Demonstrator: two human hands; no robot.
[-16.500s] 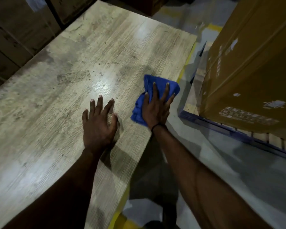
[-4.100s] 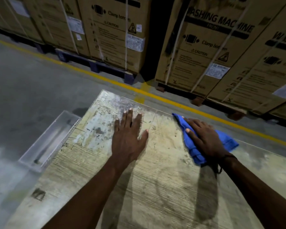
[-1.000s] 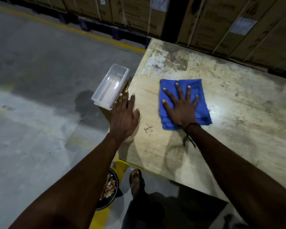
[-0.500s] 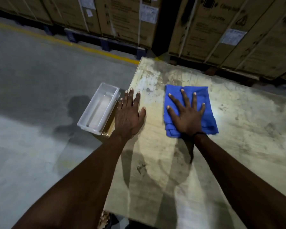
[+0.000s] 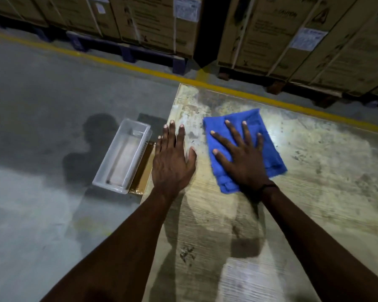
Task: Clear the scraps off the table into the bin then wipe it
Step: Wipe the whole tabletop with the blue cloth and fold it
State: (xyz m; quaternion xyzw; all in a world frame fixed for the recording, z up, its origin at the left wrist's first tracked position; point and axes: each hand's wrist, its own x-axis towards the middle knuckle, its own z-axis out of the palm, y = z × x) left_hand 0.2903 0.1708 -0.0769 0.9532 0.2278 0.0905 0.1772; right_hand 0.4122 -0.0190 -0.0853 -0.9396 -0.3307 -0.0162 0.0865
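Blue cloth (image 5: 244, 147), folded into a thick pad, lies near the far left corner of the surface (image 5: 314, 192), with the right hand (image 5: 242, 162) spread flat on top. Its fingers (image 5: 232, 134) are wide and straight, pressing rather than gripping, likely so the whole pad bears down on the stained wood. The left hand (image 5: 172, 164) lies flat at the surface's left edge, fingers straight and close together, holding nothing; it seems to brace the body for the reach. No scraps show on the surface, so the wiping step looks well along. A clear plastic tray (image 5: 122, 158) sits below that edge, beside a brown box (image 5: 142, 171). Whether either serves as the bin, I cannot tell.
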